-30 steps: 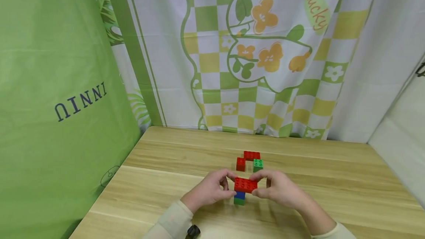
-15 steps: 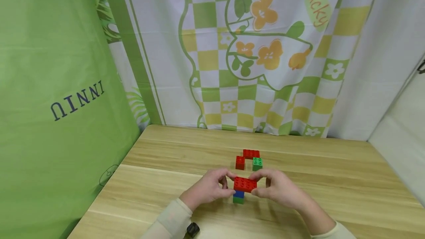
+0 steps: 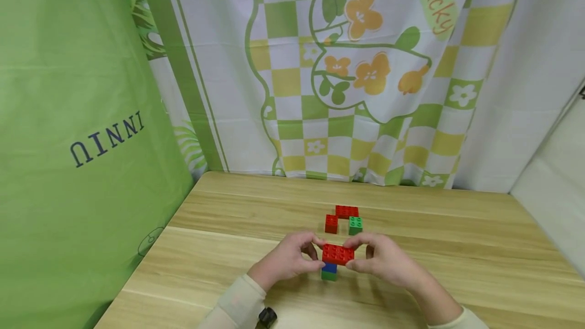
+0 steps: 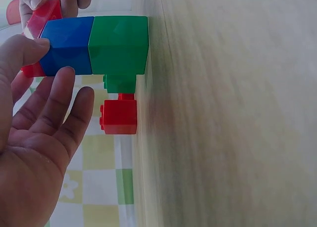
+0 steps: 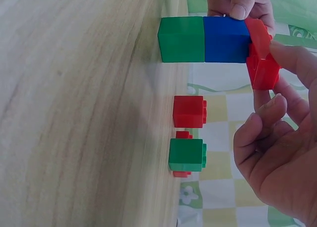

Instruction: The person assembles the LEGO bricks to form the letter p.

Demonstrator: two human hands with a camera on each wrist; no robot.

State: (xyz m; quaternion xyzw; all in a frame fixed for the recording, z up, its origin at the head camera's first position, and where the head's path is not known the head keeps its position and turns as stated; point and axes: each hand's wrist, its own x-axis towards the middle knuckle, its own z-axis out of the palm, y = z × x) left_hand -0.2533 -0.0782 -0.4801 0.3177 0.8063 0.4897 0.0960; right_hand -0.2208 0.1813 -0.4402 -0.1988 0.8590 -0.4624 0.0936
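A long red building brick [image 3: 338, 254] sits across the top of a blue brick [image 3: 329, 267], which stands on a green brick [image 3: 328, 276] on the table. The red brick overhangs the stack to the right, and in the right wrist view it looks slightly tilted. My left hand [image 3: 289, 262] pinches its left end between thumb and fingers, the thumb [image 4: 40, 45] reaching down onto the blue brick's upper edge. From the other side, my right hand [image 3: 388, 263] pinches the overhanging end between thumb and forefinger, its other fingers curled loosely below.
Beyond the stack on the wooden table [image 3: 237, 207] stand a small red brick [image 3: 331, 224], a small green brick [image 3: 355, 225] and a longer red brick [image 3: 347, 211] behind them. A patterned curtain [image 3: 292, 80] hangs at the back, and green cloth [image 3: 91, 207] at the left.
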